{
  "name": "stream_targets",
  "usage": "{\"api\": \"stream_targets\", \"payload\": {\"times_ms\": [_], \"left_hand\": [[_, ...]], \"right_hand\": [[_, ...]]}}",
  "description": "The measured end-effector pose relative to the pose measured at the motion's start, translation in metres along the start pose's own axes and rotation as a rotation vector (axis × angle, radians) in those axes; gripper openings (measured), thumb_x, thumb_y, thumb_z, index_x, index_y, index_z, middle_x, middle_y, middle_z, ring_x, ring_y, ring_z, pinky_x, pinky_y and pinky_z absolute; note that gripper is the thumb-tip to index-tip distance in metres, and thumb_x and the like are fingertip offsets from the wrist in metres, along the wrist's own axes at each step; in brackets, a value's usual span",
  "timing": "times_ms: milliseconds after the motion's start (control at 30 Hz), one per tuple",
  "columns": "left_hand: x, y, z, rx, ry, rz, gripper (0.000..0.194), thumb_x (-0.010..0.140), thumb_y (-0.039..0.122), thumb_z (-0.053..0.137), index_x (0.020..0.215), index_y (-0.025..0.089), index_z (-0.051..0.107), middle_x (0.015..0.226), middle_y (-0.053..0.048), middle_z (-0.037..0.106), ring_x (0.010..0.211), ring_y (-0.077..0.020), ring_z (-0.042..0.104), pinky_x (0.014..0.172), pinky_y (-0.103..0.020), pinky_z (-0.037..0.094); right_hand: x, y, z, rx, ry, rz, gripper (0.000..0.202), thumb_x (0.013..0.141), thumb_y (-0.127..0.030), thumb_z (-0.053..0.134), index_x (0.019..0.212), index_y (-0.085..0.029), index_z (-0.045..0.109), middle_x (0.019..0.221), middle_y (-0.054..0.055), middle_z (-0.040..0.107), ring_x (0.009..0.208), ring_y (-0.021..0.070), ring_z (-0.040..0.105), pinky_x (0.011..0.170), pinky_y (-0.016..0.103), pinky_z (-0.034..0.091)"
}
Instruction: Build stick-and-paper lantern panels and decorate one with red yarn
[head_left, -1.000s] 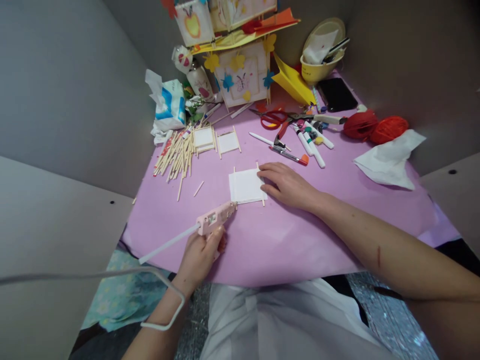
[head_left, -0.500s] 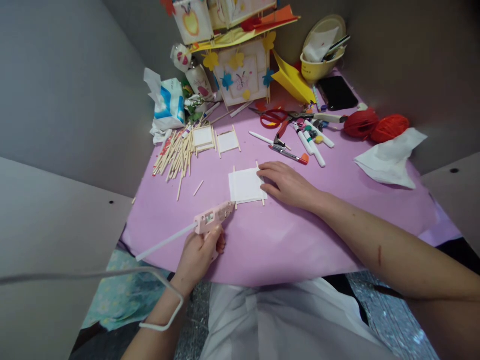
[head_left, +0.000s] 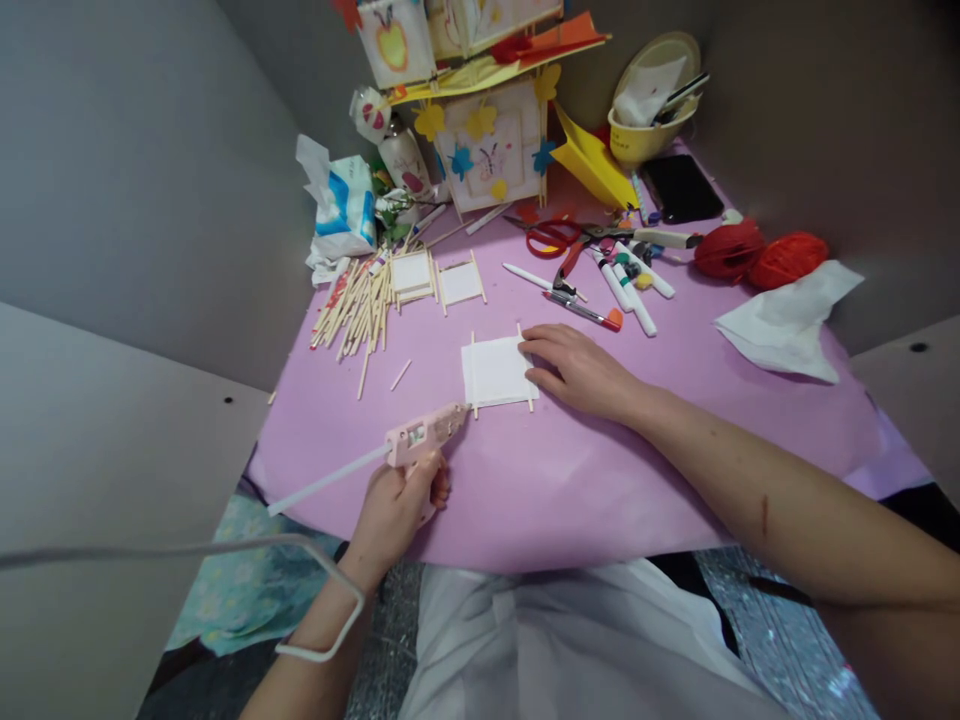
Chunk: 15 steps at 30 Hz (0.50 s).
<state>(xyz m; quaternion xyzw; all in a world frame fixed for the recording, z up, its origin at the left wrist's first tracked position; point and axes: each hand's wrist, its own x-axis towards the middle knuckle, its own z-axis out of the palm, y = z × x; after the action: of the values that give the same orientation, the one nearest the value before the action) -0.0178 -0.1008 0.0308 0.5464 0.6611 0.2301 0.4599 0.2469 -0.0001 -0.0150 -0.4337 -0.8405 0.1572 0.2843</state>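
Compared with earlier, the pale-pink plastic glue gun [head_left: 426, 436] sits slightly further left of the stick-mounted white paper square [head_left: 499, 370] mid-tabletop [head_left: 570, 480], the left hand's [head_left: 397, 505] grip closed round its handle, the right hand [head_left: 577, 370] palm-down, unclenched, fingers on the square's right edge.

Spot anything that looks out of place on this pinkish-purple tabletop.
One short, thin, pale stick lies alone left of the white paper sheet, looking stray, apart from the heap of thin wooden sticks.

No text is legible, print on the yellow tub [head_left: 636, 149] being too small
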Motion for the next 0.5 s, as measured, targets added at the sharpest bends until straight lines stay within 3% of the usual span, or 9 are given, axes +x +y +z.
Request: {"api": "stream_targets", "payload": {"times_ms": [500], "left_hand": [[0.0005, -0.0043, -0.0012, -0.034, -0.013, -0.025, 0.037, 0.086, 0.049, 0.047, 0.068, 0.018, 0.057, 0.057, -0.002, 0.059, 0.051, -0.0143, 0.054, 0.051, -0.023, 0.044]], "right_hand": [[-0.0010, 0.0006, 0.0010, -0.002, 0.001, 0.003, 0.030, 0.090, -0.026, 0.052, 0.118, -0.019, 0.062, 0.131, 0.013, 0.058, 0.123, 0.0296, 0.052, 0.105, 0.049, 0.041]]}}
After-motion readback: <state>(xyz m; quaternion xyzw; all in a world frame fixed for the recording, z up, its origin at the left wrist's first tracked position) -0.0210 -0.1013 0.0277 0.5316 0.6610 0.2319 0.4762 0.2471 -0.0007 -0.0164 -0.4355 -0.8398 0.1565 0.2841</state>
